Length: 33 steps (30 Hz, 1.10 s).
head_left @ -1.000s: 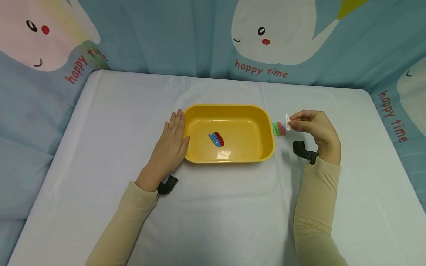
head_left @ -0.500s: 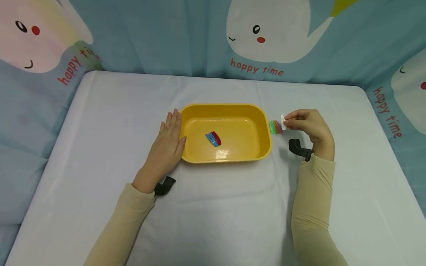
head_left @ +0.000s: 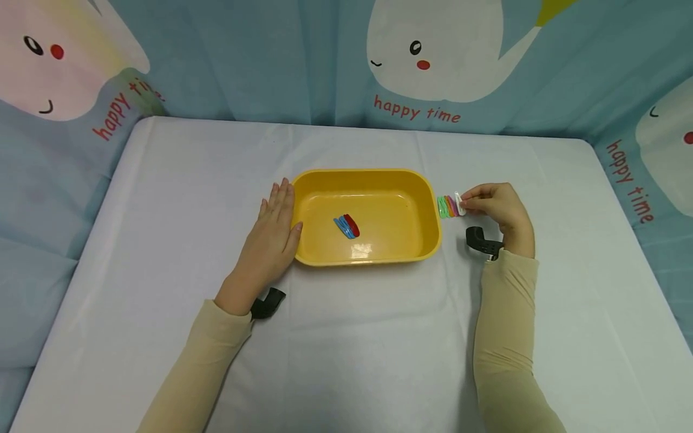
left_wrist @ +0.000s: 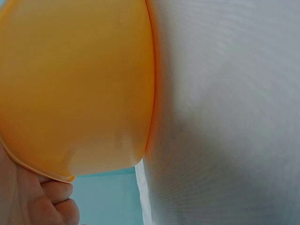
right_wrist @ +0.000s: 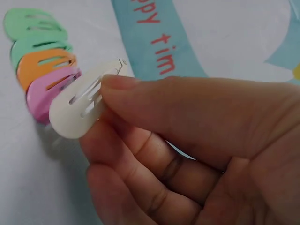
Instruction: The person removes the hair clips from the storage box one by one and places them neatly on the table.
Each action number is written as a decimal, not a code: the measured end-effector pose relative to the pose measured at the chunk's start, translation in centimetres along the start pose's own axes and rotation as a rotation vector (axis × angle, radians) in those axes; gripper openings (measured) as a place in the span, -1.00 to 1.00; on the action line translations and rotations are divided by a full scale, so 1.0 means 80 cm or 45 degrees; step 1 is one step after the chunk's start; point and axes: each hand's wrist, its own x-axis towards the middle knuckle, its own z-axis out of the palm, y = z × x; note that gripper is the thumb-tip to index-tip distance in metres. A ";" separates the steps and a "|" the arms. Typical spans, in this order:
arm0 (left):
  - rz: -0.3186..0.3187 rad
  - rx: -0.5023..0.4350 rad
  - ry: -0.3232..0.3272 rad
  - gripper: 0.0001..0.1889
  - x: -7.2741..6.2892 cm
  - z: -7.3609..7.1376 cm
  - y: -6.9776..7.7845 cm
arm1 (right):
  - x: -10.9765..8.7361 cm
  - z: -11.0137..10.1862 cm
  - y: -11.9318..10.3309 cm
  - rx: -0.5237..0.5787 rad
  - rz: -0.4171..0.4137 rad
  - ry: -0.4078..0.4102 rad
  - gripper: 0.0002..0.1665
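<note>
Between thumb and fingers my right hand (head_left: 500, 207) pinches a white snap hair clip (right_wrist: 77, 105). It overlaps the end of a row of hair clips on the white cloth: a purple clip (right_wrist: 41, 98), an orange clip (right_wrist: 35, 68) and two green ones, the outer green clip (right_wrist: 28, 23) being nearest the tray. My left hand (head_left: 267, 234) lies with straight fingers along the left rim of a yellow tray (head_left: 390, 240). Inside the tray, a red hair clip (head_left: 352, 225) lies beside blue hair clips (head_left: 343, 227).
A white cloth (head_left: 368, 337) covers the table. Blue curtains (head_left: 271, 60) with whale prints hang along its back and sides. Black wrist mounts (head_left: 267, 304) sit on both wrists.
My right hand has moved left and slightly down, bringing the white hair clip against the row's purple end. My left hand stays at the tray's rim. The view has shifted slightly.
</note>
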 end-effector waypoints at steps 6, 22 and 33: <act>-0.006 0.006 -0.004 -0.35 0.000 0.001 -0.001 | 0.004 0.004 0.003 -0.051 0.024 -0.011 -0.62; 0.001 -0.005 0.001 -0.35 0.000 0.002 -0.002 | 0.006 0.007 0.003 -0.110 0.044 0.024 -0.64; 0.009 0.001 0.007 -0.35 0.001 0.001 -0.002 | 0.005 0.007 0.005 -0.114 0.045 0.051 -0.64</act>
